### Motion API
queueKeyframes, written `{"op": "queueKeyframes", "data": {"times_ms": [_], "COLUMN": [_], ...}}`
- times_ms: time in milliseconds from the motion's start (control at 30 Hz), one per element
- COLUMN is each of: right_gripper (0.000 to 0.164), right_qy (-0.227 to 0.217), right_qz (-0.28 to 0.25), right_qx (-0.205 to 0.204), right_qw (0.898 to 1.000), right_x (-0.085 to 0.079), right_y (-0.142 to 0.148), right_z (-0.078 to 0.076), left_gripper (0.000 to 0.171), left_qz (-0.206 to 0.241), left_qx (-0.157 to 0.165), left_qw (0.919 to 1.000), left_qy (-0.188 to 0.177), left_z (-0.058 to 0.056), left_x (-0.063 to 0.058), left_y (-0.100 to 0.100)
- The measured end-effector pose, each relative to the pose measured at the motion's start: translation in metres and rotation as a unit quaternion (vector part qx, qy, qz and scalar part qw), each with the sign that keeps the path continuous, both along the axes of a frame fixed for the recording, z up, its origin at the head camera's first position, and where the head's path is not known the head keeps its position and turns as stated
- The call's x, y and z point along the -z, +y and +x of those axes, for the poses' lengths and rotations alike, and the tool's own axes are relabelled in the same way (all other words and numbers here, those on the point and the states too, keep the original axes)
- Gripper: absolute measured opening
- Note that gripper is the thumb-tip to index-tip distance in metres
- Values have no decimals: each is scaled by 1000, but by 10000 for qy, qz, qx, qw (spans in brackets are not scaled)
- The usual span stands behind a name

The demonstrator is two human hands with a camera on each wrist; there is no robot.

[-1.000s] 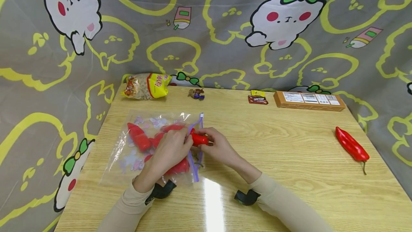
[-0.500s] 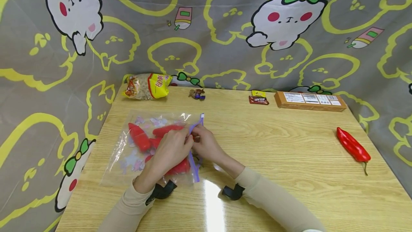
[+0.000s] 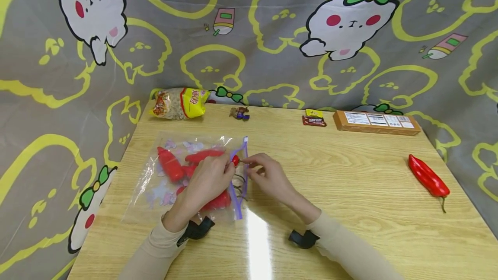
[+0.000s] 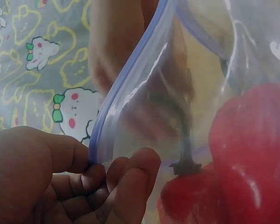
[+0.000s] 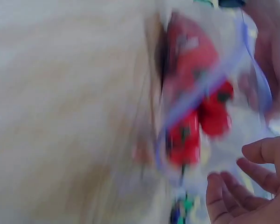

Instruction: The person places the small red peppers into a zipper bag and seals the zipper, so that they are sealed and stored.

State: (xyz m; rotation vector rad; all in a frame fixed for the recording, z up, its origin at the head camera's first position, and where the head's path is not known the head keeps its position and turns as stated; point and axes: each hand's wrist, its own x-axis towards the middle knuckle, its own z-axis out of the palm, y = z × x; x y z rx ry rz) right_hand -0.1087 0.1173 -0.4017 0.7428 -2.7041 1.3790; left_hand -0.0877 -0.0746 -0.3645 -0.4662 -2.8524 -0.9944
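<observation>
A clear zip bag (image 3: 142, 200) with a purple zip lies on the left of the table, holding several red peppers (image 3: 170, 165). My left hand (image 3: 208, 178) lies over the bag and pinches its mouth edge (image 4: 94, 144) between thumb and finger. Just inside the mouth is a red pepper (image 3: 235, 160), its green stem (image 4: 184, 135) pointing out towards my right hand (image 3: 272, 178). That right hand is beside the opening, its fingers (image 5: 256, 175) spread and loosely bent with nothing between them in the right wrist view. Part of the bag is hidden under my left hand.
One more red pepper (image 3: 429, 177) lies at the table's right. Along the back are a yellow food packet (image 3: 180, 103), small wrapped sweets (image 3: 239, 113), two small bars (image 3: 314, 118) and a long brown box (image 3: 376, 122). A patterned cloth (image 3: 272, 68) hangs behind.
The right hand pushed a red pepper into the bag's mouth, then drew back to the right and let it go. The left hand has stayed at the bag's edge.
</observation>
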Motion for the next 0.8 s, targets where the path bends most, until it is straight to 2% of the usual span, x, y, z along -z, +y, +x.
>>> {"op": "queueKeyframes", "data": {"times_ms": [100,200,300,400,500,567,667,800], "right_gripper": [20,19,21,25,33,40,50,58], "right_qy": [411,1023,1507,1671,1349,903,-56,-1239], "right_qz": [364,843,1427,2030,2615,3012,3423,3736], "right_qx": [481,1164,1972,2713,3301,3624,3959,4006], "right_qw": [9973,9843,9581,9259,8969,8774,8521,8274], "right_x": [-4,-5,-6,-7,-9,-10,-13,-16], "right_y": [43,97,156,217,271,302,337,361], "right_z": [-3,-12,-22,-28,-27,-23,-17,-8], "left_gripper": [12,9,6,6,6,6,7,7], "left_qz": [35,35,-15,-45,-37,-27,-24,-39], "left_qx": [-19,-39,-57,-64,-62,-67,-81,-96], "left_qw": [10000,10000,9999,9999,9999,9999,10000,9999], "left_qy": [1,-26,-88,-126,-112,-84,-29,53], "left_z": [0,0,0,0,0,0,-1,-2], "left_x": [0,-1,0,0,1,1,1,1], "left_y": [1,2,2,1,0,0,0,0]}}
